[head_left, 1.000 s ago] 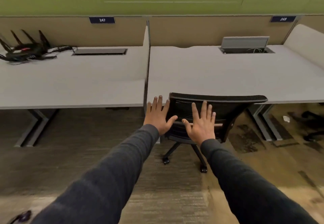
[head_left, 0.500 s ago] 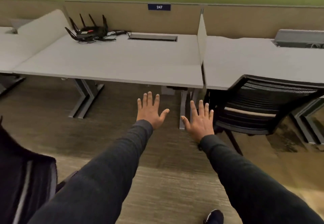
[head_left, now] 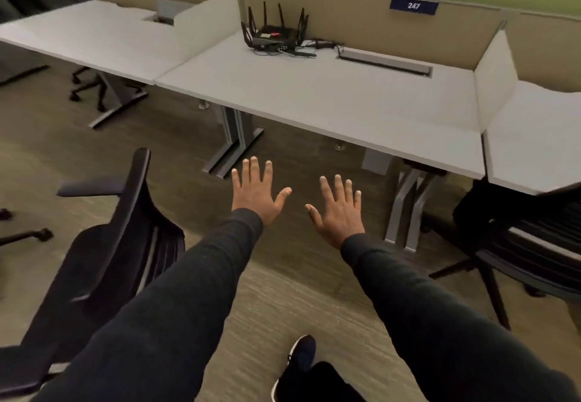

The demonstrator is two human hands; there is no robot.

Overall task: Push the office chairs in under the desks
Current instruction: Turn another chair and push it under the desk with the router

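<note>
Your left hand [head_left: 256, 191] and right hand [head_left: 338, 211] are both spread flat, palms down, fingers splayed, holding nothing, over the floor before the middle desk [head_left: 330, 99]. One chair [head_left: 103, 260] stands out in the open at your left, clear of that desk; another chair [head_left: 528, 238] sits tucked under the right desk [head_left: 534, 137].

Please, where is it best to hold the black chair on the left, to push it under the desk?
Hold the top edge of the chair backrest with both hands, coming from behind. That curved edge is the highest part and nearest the left hand; the armrest sticks out sideways.
</note>
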